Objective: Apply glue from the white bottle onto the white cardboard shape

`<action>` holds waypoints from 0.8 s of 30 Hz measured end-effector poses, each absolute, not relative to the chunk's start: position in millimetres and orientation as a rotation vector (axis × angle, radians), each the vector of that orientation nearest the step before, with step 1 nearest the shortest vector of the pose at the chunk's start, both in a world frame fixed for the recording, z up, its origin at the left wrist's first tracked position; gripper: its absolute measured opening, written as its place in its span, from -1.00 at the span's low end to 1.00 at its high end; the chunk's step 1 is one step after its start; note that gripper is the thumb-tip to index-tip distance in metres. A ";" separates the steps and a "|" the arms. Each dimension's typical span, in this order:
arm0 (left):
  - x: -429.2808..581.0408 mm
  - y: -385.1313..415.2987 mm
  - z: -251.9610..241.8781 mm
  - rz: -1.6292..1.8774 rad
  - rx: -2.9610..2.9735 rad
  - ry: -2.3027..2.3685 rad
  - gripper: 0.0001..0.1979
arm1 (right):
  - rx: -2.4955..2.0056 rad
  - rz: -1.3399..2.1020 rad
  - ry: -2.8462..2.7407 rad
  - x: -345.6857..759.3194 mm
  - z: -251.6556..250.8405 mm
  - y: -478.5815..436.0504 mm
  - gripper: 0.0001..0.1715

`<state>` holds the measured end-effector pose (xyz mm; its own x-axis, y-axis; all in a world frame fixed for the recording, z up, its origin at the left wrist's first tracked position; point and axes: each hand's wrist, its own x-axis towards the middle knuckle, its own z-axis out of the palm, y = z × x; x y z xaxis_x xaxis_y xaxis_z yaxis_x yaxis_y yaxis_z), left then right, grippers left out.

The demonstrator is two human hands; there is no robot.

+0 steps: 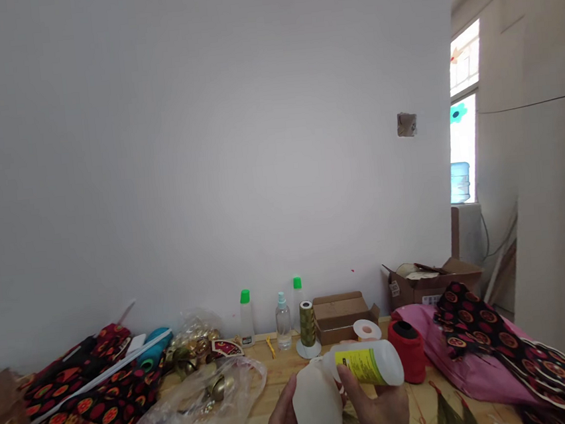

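Note:
My left hand [281,420] is closed around the side of a flat, cream-white piece [317,405] with a rounded outline, held up above the table. In my right hand [382,414] is a white squeeze bottle [391,363] with a yellow-green label. The bottle lies nearly level, its narrow end pointing left at the top edge of the white piece. Whether the tip touches the piece I cannot tell. Just behind them stands a cone of olive-green thread [307,324]. A red thread cone [407,353] is right of the bottle.
Along the wall stand a green-capped bottle [246,322], a clear spray bottle [283,324] and an open cardboard box [340,316]. Plastic bags [202,413] with gold bells and patterned cloth [97,416] lie left. Pink fabric [457,368] and green tassels [449,416] lie right.

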<state>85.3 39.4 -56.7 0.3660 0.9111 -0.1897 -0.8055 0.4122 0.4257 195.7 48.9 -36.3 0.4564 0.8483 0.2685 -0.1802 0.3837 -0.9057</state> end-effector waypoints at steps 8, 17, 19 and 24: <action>88.3 40.1 -57.8 1.038 0.379 0.360 -0.48 | -0.972 0.776 -0.910 197.6 -41.0 51.1 -0.54; 83.2 42.4 -61.5 1.013 0.438 0.201 -0.64 | -0.940 0.787 -0.999 201.6 -42.4 54.5 -0.45; 81.9 41.1 -60.6 1.025 0.438 0.182 -0.67 | -0.954 0.773 -0.983 199.4 -42.7 53.4 -0.47; 78.5 41.5 -64.2 1.027 0.443 0.182 -0.69 | -0.936 0.825 -0.936 198.6 -43.1 52.6 -0.48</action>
<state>78.5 41.5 -64.2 0.5114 0.8573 0.0587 -0.7848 0.4381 0.4384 198.6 52.6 -43.1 0.3672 0.8851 0.2858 -0.1728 0.3668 -0.9141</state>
